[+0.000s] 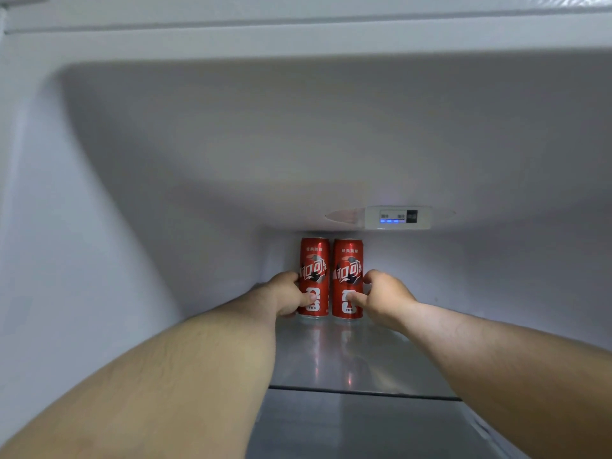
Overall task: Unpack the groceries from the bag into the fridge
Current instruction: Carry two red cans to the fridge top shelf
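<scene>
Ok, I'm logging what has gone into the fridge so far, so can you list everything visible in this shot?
fridge wall: 1, white, all round the compartment
glass shelf: 1, clear, across the bottom
left can: 1, red, upright at the back of the glass shelf
right can: 1, red, upright beside the left can
control panel: 1, white with blue lights, on the ceiling above the cans, towards the right
left hand: 1, grips the left can
right hand: 1, grips the right can

A small white control panel (397, 217) shows blue indicator lights overhead.
</scene>
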Available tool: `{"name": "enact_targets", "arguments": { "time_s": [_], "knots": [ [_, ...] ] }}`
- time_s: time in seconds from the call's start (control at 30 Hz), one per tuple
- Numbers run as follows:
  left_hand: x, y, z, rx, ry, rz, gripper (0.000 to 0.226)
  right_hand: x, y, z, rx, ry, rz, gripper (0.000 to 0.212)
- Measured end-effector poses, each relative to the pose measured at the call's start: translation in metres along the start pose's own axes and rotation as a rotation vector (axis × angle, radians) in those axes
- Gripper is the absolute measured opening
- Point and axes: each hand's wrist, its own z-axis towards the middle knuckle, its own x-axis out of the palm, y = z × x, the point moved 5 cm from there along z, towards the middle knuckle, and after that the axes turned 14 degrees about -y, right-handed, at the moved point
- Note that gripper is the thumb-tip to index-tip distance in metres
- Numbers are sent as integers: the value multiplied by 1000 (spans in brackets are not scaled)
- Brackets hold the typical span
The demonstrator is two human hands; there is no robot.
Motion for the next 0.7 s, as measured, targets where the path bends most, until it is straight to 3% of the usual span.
{"name": "enact_targets", "arguments": {
  "time_s": [0.37,0.53,0.7],
  "knots": [
    [-1,-4,-5,6,-8,54,60,1,-5,8,29,-9,-52,41],
    [-2,-9,-14,-2,-29,137,61,-4,-9,14,134,-11,38,49],
    [-11,-22,-32,-56,-47,277,59,-6,-9,7,117,25,-60,53]
  ]
}}
